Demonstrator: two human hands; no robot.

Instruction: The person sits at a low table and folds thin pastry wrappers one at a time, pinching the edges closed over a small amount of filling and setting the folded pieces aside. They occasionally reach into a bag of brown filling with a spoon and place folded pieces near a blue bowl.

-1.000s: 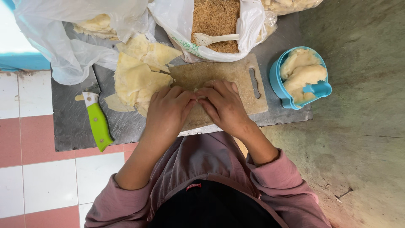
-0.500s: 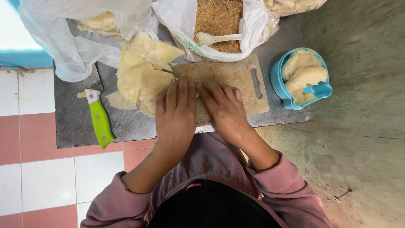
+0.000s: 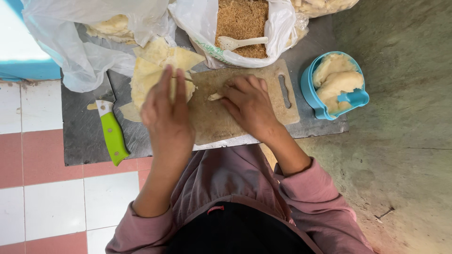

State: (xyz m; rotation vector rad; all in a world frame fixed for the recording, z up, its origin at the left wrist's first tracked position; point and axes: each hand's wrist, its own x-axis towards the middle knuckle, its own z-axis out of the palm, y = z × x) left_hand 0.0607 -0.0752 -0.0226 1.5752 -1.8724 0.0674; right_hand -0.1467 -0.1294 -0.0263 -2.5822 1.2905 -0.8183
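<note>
The left hand (image 3: 167, 115), fingers stretched flat and together, had left the board and reached onto the stack of thin pale wrappers (image 3: 157, 75), while the right hand (image 3: 249, 106) stayed pressed on the wooden cutting board (image 3: 245, 106), fingertips pinching a small rolled piece of dough (image 3: 215, 97). A second before, both hands had worked side by side on that piece, so the rolling looked finished. Around them lay a green-handled knife (image 3: 112, 134), a bag of brown crumbs (image 3: 242, 21) with a spoon (image 3: 240, 43), and a blue tub (image 3: 325, 110) of dough.

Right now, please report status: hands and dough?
Left hand open, flat on dough sheets. Right hand pressing dough piece on cutting board. Nothing blocking.
</note>
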